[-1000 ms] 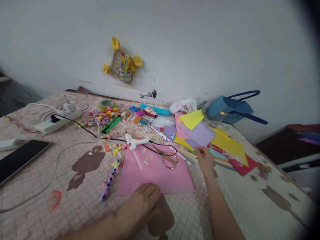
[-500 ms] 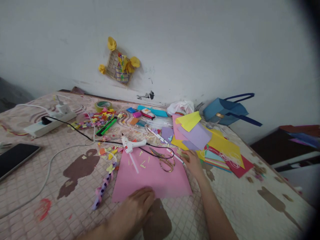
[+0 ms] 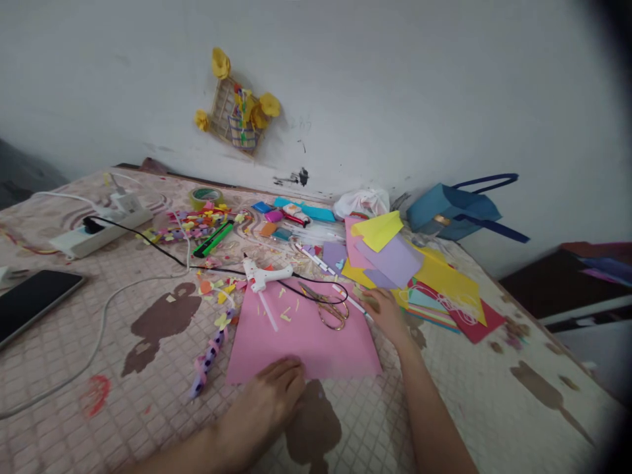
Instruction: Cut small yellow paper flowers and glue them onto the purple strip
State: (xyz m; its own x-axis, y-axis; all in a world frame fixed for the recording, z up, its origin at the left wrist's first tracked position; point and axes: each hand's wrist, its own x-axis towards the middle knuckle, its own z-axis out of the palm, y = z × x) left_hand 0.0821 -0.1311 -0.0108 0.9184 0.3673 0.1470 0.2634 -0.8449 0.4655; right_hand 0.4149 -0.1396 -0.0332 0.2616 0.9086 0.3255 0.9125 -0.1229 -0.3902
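Observation:
My left hand [image 3: 276, 401] rests at the near edge of a pink paper sheet [image 3: 306, 349]. Its fingers are curled together, and whatever they hold is hidden. Beyond the sheet's right edge, my right hand [image 3: 388, 316] reaches in with fingers bent together beside a white stick [image 3: 353, 303]. A small yellowish scrap [image 3: 358, 291] shows close to its fingertips; whether they grip it is unclear. On the sheet lie gold-handled scissors [image 3: 332, 313] and several pale yellow snippets. A white glue gun [image 3: 264, 275] lies over the far left edge. Left of the sheet is a purple decorated stick [image 3: 210, 359].
Coloured papers [image 3: 390, 257] are piled at the right, before a blue bag [image 3: 451, 210]. A green cutter [image 3: 214, 239], tape roll [image 3: 205, 197] and paper flowers [image 3: 197, 227] lie at back left. Cables run from a power strip [image 3: 101, 234]; a phone [image 3: 37, 303] lies far left.
The camera view has tilted slightly, so the table appears higher and a little to the right. Both hands stay in nearly the same places beside the pink sheet.

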